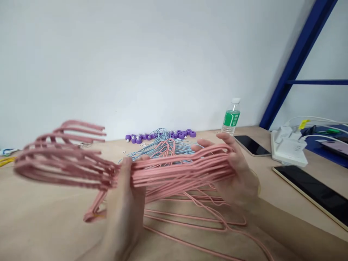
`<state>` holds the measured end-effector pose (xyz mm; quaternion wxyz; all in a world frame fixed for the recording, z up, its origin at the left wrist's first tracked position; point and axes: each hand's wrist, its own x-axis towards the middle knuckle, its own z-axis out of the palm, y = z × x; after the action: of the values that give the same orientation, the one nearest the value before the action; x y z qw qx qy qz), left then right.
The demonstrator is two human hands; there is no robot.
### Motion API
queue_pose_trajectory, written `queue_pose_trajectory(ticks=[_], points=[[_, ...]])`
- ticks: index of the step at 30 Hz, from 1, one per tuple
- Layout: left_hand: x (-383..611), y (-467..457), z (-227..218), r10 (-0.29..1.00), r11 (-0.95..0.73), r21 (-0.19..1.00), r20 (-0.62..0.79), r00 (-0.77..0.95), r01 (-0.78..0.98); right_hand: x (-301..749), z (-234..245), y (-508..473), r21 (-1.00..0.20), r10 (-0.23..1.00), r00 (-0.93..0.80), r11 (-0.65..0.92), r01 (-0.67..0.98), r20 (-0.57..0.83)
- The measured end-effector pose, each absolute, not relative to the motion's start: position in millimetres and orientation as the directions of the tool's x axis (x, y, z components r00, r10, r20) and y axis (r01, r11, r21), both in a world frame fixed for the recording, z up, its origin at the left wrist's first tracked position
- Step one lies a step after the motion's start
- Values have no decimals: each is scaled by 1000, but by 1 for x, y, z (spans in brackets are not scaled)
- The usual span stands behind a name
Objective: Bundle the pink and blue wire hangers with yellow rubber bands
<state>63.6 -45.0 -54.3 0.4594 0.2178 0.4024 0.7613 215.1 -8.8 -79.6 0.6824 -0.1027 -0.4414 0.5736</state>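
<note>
Left hand (122, 206) and right hand (236, 181) each hold a bundle of pink wire hangers (174, 175) at centre frame, grip closed around it, its blurred ends fanning toward the left. More pink hangers (195, 217) lie beneath on the table (40, 217). Upper centre: blue hangers (163, 148) and purple discs (182, 135). Right of frame: bottle (231, 117), phone (251, 145), tablet (312, 192).

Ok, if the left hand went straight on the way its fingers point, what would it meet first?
Probably the pale blue wire hangers on the table beyond the left hand, though depth is hard to judge; the purple discs lie further on.
</note>
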Motion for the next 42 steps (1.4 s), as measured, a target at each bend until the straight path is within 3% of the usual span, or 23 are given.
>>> queue_pose_trajectory(ticks=[5, 12, 15, 17, 19, 23, 26, 27, 29, 33, 38, 42], points=[[62, -62, -74, 962, -92, 916, -20, -272, -391, 220, -87, -5, -726, 917, 57, 349, -593, 395], [50, -58, -94, 957, 35, 974, -96, -273, -222, 246, -123, -10, -911, 907, -179, 338, -235, 382], [40, -62, -99, 980, 145, 986, -155, -125, -88, 252, -132, -14, -942, 930, -158, 319, -101, 332], [33, -72, -94, 990, 91, 962, -115, 80, 256, 253, -135, -14, -958, 951, -113, 285, -43, 288], [29, -81, -85, 957, -99, 817, -79, 281, 568, 253, -136, -12, -970, 970, -54, 240, 23, 239], [49, -66, -69, 914, -291, 657, -23, 404, 695, 253, -140, -7, -975, 986, -6, 165, 148, 167], [82, -33, -76, 837, -547, 84, 84, 541, 833, 254, -142, -6, -975, 983, -9, 183, 126, 183], [92, -24, -81, 822, -563, -41, 72, 564, 826, 254, -142, -6, -978, 984, -10, 180, 109, 180], [106, -14, -91, 814, -562, -172, 59, 578, 809, 254, -142, -5, -983, 986, -25, 165, 83, 164], [118, -12, -105, 826, -546, -164, 62, 561, 822, 250, -142, -3, -981, 981, 36, 190, 46, 192], [129, -8, -106, 860, -506, -47, 49, 508, 861, 238, -137, 1, -961, 981, 186, 97, -257, 49], [129, -1, -96, 872, -488, 6, 58, 487, 873, 238, -124, 1, -902, 992, 122, 85, -423, 36]])
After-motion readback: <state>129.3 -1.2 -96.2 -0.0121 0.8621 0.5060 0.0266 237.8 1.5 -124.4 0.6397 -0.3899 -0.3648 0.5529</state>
